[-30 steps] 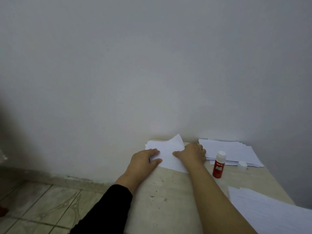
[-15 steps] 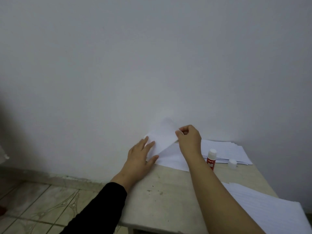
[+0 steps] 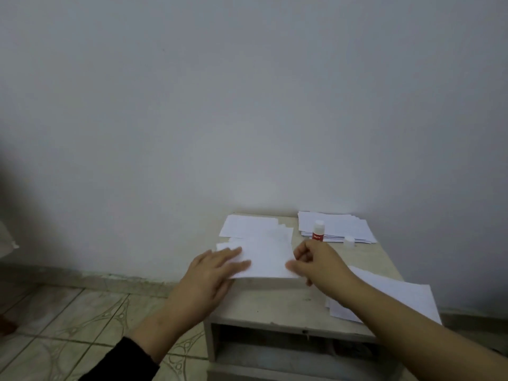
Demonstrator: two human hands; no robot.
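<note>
A white sheet of paper (image 3: 268,255) lies flat on the small beige table (image 3: 275,303), partly over another white sheet (image 3: 247,225) behind it. My left hand (image 3: 211,270) rests flat on the sheet's left part with straight fingers. My right hand (image 3: 316,261) is at the sheet's right edge, fingers curled, thumb and fingers pinching that edge. A red glue stick (image 3: 318,230) stands upright with its cap off behind my right hand. Its white cap (image 3: 349,240) lies beside it.
A stack of white papers (image 3: 338,226) sits at the table's back right against the wall. More white sheets (image 3: 390,295) lie at the front right, overhanging the edge. The table has an open shelf (image 3: 275,345) below. Tiled floor (image 3: 68,320) spreads to the left.
The raised flap that my right hand held up has come down and the sheet now lies flat, nearer to me. My left hand has flattened on it. The camera has pulled back.
</note>
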